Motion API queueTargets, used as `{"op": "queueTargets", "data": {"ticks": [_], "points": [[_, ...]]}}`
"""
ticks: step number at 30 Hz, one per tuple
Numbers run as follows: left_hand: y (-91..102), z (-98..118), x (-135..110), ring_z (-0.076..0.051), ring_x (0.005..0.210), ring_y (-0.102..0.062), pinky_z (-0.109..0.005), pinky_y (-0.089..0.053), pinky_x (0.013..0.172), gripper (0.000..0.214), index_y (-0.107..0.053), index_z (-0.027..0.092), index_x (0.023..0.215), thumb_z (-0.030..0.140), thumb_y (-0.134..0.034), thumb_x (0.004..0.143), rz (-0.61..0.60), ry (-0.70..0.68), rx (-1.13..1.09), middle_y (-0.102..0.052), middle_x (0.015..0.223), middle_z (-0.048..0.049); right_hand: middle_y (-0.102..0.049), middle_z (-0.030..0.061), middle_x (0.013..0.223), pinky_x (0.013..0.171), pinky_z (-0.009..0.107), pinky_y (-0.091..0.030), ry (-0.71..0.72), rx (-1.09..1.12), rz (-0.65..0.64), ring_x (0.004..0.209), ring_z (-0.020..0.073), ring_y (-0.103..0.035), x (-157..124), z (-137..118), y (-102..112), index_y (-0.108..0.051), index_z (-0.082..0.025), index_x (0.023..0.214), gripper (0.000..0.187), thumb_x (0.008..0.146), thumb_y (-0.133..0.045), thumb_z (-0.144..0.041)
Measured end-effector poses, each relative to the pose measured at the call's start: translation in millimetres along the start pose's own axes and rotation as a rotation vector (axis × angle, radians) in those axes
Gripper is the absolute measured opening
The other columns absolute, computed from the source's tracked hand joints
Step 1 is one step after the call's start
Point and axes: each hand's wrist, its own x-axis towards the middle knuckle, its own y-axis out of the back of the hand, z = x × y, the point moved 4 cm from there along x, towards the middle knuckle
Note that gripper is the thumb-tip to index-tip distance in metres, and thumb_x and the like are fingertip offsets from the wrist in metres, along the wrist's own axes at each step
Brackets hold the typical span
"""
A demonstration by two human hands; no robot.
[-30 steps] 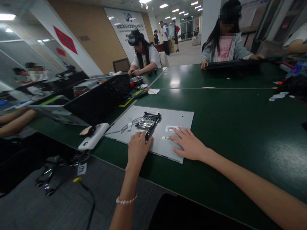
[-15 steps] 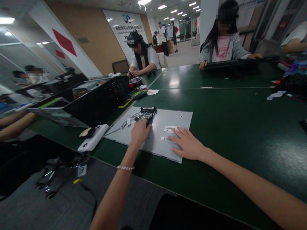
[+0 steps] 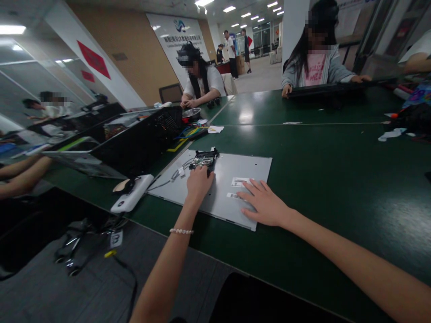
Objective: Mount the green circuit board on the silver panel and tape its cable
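Beads of a bracelet [image 3: 181, 231] ring our left wrist, nearest to us, and from there the arm reaches out over the edge of the dark green table [image 3: 319, 170]. Our left hand [image 3: 199, 181] rests on a grey panel [image 3: 249, 166] that lies flat on the table, its fingers curled shut over the near end of a small circuit board [image 3: 204, 159]. The board sits toward the panel's far left corner, and we cannot tell whether it lies flat or is tipped up. Just to the right, our right hand [image 3: 266, 204] lies palm down on the same panel, fingers spread and released, holding nothing. Two white stickers [image 3: 239, 181] lie just ahead of its fingertips. Thin white cables [image 3: 178, 173] run from the board off the panel's left side. Left of the panel a white device [image 3: 132, 194] lies near the table's edge, and behind it stands a black casing [image 3: 141, 139]. Beyond that we see coloured wires [image 3: 190, 131] and a metal bowl [image 3: 191, 112]. At the far side, a person in a headset [image 3: 202, 80] bends over their own work, and a person in a pink top [image 3: 316, 67] rests both hands on a long black panel [image 3: 330, 89].
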Motion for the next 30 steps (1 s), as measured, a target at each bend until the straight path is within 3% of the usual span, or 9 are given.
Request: {"op": "queueTargets", "data": {"ticks": [4,8,11,15,19,23,30], "points": [[4.5,-17,0,-0.028,0.104,-0.059,-0.036,-0.046,0.092,0.042,-0.066,0.013,0.111,0.038,-0.035,0.098,0.004,-0.013,-0.049,-0.065,0.112,-0.0152,-0.027,0.0111,0.161,0.117,0.057,-0.015,-0.001,0.009,-0.003,0.148,0.0364,-0.017,0,0,0,-0.043,-0.024,0.147,0.058,0.096,-0.038,-0.053],[8.6,-58,3,-0.028,0.111,-0.057,-0.037,-0.044,0.097,0.041,-0.063,0.012,0.122,0.032,-0.04,0.094,0.076,0.057,-0.013,-0.061,0.121,-0.0161,-0.027,0.0111,0.161,0.117,0.057,-0.015,-0.001,0.016,-0.006,0.148,0.0358,-0.017,-1,1,0,-0.043,-0.024,0.147,0.059,0.097,-0.037,-0.054],[4.9,-87,5,-0.03,0.114,-0.056,-0.037,-0.045,0.095,0.042,-0.062,0.013,0.125,0.024,-0.044,0.089,0.015,0.12,0.083,-0.06,0.125,-0.0164,-0.027,0.0114,0.161,0.117,0.057,-0.015,-0.001,0.018,-0.008,0.148,0.0357,-0.017,-1,1,0,-0.043,-0.024,0.147,0.059,0.097,-0.037,-0.054],[1.4,-104,10,-0.028,0.107,-0.061,-0.035,-0.047,0.09,0.039,-0.068,0.013,0.115,0.02,-0.04,0.089,-0.06,0.141,0.132,-0.065,0.116,-0.0162,-0.028,0.0124,0.16,0.117,0.058,-0.016,-0.003,0.007,0.0,0.148,0.0363,-0.018,0,0,-2,-0.044,-0.024,0.146,0.058,0.097,-0.037,-0.053],[9.0,-110,24,-0.029,0.1,-0.064,-0.036,-0.048,0.084,0.038,-0.073,0.013,0.105,0.02,-0.039,0.089,-0.069,0.167,0.143,-0.069,0.106,-0.0173,-0.029,0.0117,0.16,0.117,0.057,-0.016,-0.009,0.001,0.002,0.148,0.0359,-0.018,1,1,-3,-0.043,-0.024,0.146,0.058,0.097,-0.037,-0.053],[28.2,-108,49,-0.029,0.1,-0.063,-0.037,-0.048,0.083,0.044,-0.071,0.014,0.114,0.021,-0.034,0.091,0.036,0.171,0.14,-0.067,0.112,-0.0166,-0.029,0.0094,0.161,0.118,0.056,-0.016,-0.007,0.01,0.0,0.148,0.0352,-0.018,1,1,-3,-0.043,-0.026,0.147,0.059,0.096,-0.036,-0.055],[48.2,-63,102,-0.034,0.108,-0.056,-0.043,-0.041,0.09,0.044,-0.069,0.007,0.111,0.024,-0.032,0.095,0.154,0.011,0.109,-0.063,0.112,-0.0212,-0.028,0.0114,0.16,0.118,0.057,-0.015,0.003,0.007,0.006,0.148,0.0358,-0.018,1,1,-2,-0.044,-0.025,0.146,0.058,0.097,-0.035,-0.055]]}}
